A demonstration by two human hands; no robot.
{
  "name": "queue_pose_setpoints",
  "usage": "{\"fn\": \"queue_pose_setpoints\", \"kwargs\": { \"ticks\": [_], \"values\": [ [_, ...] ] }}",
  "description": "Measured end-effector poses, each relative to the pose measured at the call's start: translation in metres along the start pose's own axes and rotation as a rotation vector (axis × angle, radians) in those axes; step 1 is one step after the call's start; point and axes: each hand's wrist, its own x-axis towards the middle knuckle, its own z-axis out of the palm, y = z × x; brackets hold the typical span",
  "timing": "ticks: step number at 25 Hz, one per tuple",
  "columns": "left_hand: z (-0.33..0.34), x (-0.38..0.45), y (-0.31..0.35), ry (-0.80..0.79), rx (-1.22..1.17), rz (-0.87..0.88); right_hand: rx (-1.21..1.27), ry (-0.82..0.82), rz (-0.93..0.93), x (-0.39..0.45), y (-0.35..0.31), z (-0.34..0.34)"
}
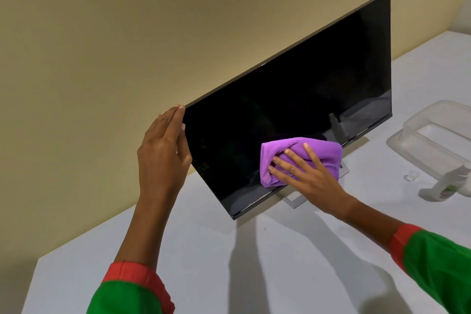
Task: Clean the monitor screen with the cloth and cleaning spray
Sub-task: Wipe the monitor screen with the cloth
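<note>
A black monitor [293, 99] stands on a white table [204, 262], its screen dark. My left hand [163, 150] grips the monitor's left edge near the top corner. My right hand [305, 173] presses a folded purple cloth [321, 149] flat against the lower middle of the screen. The spray bottle [448, 183], clear with a green label, lies on the table at the far right, apart from both hands. A silver stand base [295, 199] shows under the screen's bottom edge.
A clear plastic container [438, 140] sits on the table right of the monitor, with a small clear cap [411, 176] in front of it. A beige wall [127, 33] rises behind. The table's left edge runs near the frame's lower left.
</note>
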Motion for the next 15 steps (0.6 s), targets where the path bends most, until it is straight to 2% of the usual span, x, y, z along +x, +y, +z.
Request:
{"fn": "queue_pose_setpoints", "kwargs": {
  "ticks": [6, 13, 15],
  "values": [
    [0.002, -0.001, 0.006, -0.022, -0.143, 0.01, -0.036, 0.008, 0.029, -0.016, -0.022, 0.006],
    [0.0, -0.002, 0.007, -0.034, -0.176, -0.038, 0.045, -0.019, -0.26, 0.008, -0.066, 0.007],
    [-0.001, -0.002, 0.007, -0.04, -0.167, -0.035, 0.084, 0.006, -0.268, 0.03, -0.072, 0.003]
  ]
}}
